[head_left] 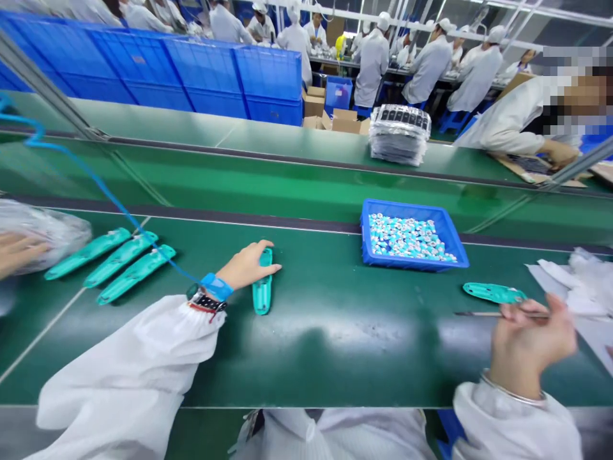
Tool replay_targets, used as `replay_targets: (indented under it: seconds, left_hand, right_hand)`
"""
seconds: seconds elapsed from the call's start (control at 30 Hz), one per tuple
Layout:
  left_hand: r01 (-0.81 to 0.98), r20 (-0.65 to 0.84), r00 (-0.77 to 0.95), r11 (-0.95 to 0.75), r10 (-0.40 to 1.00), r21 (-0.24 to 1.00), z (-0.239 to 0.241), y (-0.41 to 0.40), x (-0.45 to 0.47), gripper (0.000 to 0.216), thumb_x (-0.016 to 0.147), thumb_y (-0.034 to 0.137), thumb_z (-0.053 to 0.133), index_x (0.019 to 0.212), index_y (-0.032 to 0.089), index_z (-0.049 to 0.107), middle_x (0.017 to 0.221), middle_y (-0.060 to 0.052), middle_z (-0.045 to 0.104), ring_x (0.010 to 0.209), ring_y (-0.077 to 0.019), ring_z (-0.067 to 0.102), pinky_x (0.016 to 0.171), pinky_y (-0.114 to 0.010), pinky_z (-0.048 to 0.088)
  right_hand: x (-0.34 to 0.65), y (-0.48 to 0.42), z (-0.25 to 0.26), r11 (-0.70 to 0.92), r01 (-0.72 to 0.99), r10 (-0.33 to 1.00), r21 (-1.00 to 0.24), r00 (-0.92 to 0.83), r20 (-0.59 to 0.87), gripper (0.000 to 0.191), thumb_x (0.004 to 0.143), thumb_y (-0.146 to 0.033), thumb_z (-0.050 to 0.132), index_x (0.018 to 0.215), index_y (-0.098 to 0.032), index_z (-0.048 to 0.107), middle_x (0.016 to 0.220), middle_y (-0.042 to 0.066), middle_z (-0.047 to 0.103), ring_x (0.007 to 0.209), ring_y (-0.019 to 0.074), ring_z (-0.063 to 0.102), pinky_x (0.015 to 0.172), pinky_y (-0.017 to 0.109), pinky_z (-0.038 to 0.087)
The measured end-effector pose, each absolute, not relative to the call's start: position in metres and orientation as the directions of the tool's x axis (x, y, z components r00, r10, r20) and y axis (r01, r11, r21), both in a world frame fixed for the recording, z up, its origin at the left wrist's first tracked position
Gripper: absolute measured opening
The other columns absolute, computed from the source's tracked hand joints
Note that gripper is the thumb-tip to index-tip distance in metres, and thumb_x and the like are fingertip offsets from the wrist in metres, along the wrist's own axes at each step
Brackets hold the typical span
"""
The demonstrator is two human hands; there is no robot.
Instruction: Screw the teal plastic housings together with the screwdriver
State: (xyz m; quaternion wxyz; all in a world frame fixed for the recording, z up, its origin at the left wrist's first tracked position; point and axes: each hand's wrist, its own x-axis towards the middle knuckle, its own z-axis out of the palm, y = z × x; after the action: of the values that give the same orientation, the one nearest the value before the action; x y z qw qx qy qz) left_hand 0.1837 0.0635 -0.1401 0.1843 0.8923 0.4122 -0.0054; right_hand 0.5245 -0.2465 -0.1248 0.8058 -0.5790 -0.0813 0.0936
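Observation:
My left hand (246, 265), a blue strap at its wrist, reaches over a long teal plastic shell (262, 294) on the green bench. Its thumb crosses the shell and sticks out past the right side, while the fingers extend over the far end, spread apart. On the right, my right hand (534, 342) is closed around a slim pointed metal tool (474, 314), its tip towards the left; blur hides its exact kind. Just beyond that hand lies another teal shell (493, 292). Three similar shells (136, 275) lie side by side at the left.
A blue tray (414, 262) holds many small white-and-blue parts. A blue cord (103, 185) runs to my left wrist. Another person's hand (22, 252) touches a clear plastic bag (67, 233). White crumpled sheets (591, 281) lie right; a packet stack (400, 134) stands on the far ledge.

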Motion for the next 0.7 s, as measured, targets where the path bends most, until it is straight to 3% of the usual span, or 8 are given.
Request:
replay_targets:
  seconds: [0.07, 0.13, 0.2, 0.27, 0.37, 0.7]
  left_hand:
    - [0.65, -0.102, 0.736, -0.656, 0.67, 0.383, -0.147, 0.043, 0.223, 0.048, 0.073, 0.053, 0.05, 0.104, 0.016, 0.055, 0.094, -0.008, 0.062, 0.088, -0.0238, 0.058, 0.076, -0.031, 0.043]
    - [0.575, -0.071, 0.783, -0.676, 0.618, 0.46, -0.155, 0.02, 0.259, 0.037, 0.075, 0.051, 0.05, 0.091, 0.018, 0.058, 0.079, -0.004, 0.063, 0.075, -0.02, 0.059, 0.067, -0.028, 0.041]
    - [0.54, -0.057, 0.801, -0.678, 0.596, 0.499, -0.162, -0.001, 0.289, 0.033, 0.076, 0.05, 0.05, 0.085, 0.02, 0.06, 0.071, -0.002, 0.063, 0.068, -0.0183, 0.059, 0.062, -0.026, 0.039]
    - [0.53, -0.049, 0.811, -0.697, 0.583, 0.483, -0.167, -0.018, 0.313, 0.032, 0.078, 0.049, 0.048, 0.081, 0.021, 0.062, 0.067, -0.002, 0.063, 0.067, -0.0189, 0.06, 0.06, -0.026, 0.038]
    - [0.527, -0.041, 0.82, -0.725, 0.571, 0.444, -0.17, -0.032, 0.334, 0.033, 0.08, 0.048, 0.045, 0.08, 0.022, 0.064, 0.068, -0.004, 0.064, 0.071, -0.0226, 0.062, 0.059, -0.028, 0.039]
    - [0.521, -0.054, 0.833, -0.748, 0.55, 0.412, -0.171, -0.038, 0.338, 0.035, 0.083, 0.045, 0.039, 0.087, 0.023, 0.065, 0.079, -0.007, 0.068, 0.079, -0.0259, 0.064, 0.064, -0.031, 0.041]
  right_hand:
    - [0.499, -0.227, -0.115, 0.342, 0.048, 0.233, -0.939, 0.963, 0.134, 0.027, 0.063, -0.042, 0.067, 0.075, -0.021, 0.056, 0.056, -0.001, 0.047, 0.047, 0.0104, 0.04, 0.041, 0.027, 0.035]
    - [0.469, -0.207, -0.106, 0.323, -0.003, 0.487, -0.946, 0.858, 0.164, 0.026, 0.069, -0.037, 0.067, 0.084, -0.018, 0.06, 0.057, -0.001, 0.051, 0.047, 0.0097, 0.041, 0.046, 0.027, 0.036]
    - [0.441, -0.188, -0.101, 0.357, -0.13, 0.701, -0.925, 0.692, 0.174, 0.019, 0.078, -0.037, 0.06, 0.081, -0.018, 0.059, 0.05, -0.004, 0.044, 0.045, 0.0083, 0.037, 0.046, 0.024, 0.032]
    - [0.419, -0.174, -0.101, 0.442, -0.247, 0.778, -0.863, 0.585, 0.231, 0.032, 0.084, -0.046, 0.05, 0.068, -0.019, 0.053, 0.045, -0.007, 0.03, 0.041, 0.0066, 0.028, 0.044, 0.021, 0.028]
    - [0.403, -0.16, -0.108, 0.542, -0.307, 0.764, -0.783, 0.567, 0.307, 0.045, 0.086, -0.054, 0.041, 0.058, -0.019, 0.04, 0.045, -0.009, 0.016, 0.038, 0.0056, 0.015, 0.041, 0.019, 0.021]
    - [0.392, -0.142, -0.125, 0.57, -0.245, 0.751, -0.784, 0.541, 0.378, 0.043, 0.088, -0.051, 0.039, 0.058, -0.02, 0.034, 0.044, -0.009, 0.017, 0.036, 0.005, 0.014, 0.038, 0.017, 0.019]
